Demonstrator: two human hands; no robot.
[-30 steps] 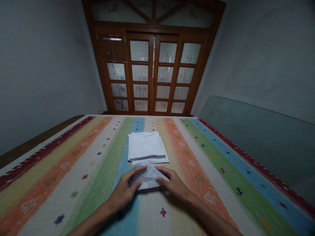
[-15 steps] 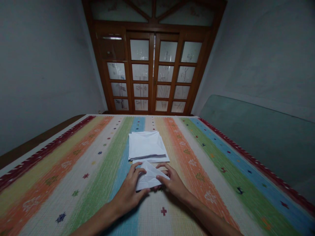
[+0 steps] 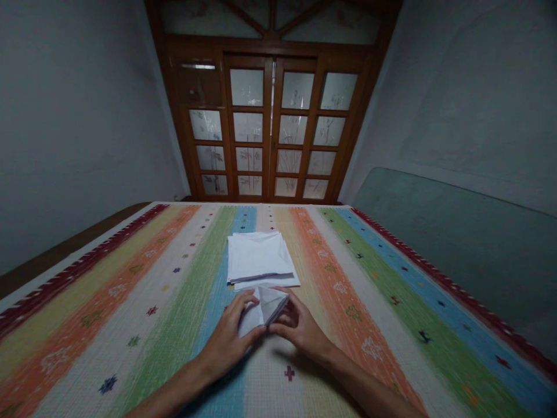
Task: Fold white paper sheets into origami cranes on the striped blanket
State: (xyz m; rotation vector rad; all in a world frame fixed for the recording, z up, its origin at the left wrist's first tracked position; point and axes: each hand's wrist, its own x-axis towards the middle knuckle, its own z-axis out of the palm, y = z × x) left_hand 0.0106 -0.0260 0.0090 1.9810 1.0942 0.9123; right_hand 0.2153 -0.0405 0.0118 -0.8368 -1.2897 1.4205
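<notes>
A folded white paper [image 3: 262, 310] stands partly raised between my hands, just in front of a stack of white paper [image 3: 256, 258]. Its pointed tip faces up and to the right. My left hand [image 3: 230, 337] grips its left side, with the fingers over the top. My right hand [image 3: 298, 331] curves around its right side, thumb at the upper edge and fingertips at the lower edge. Part of the paper is hidden by my fingers.
The paper stack lies on a striped multicoloured woven cloth [image 3: 174, 331] with small embroidered motifs. Beyond the cloth's far edge stands a wooden glazed door [image 3: 270, 122] with frosted panes. A grey-green panel [image 3: 452, 244] leans along the right wall.
The paper has gone from lying flatter to a narrower, raised fold with its tip up and right. My hands have drawn closer together around it.
</notes>
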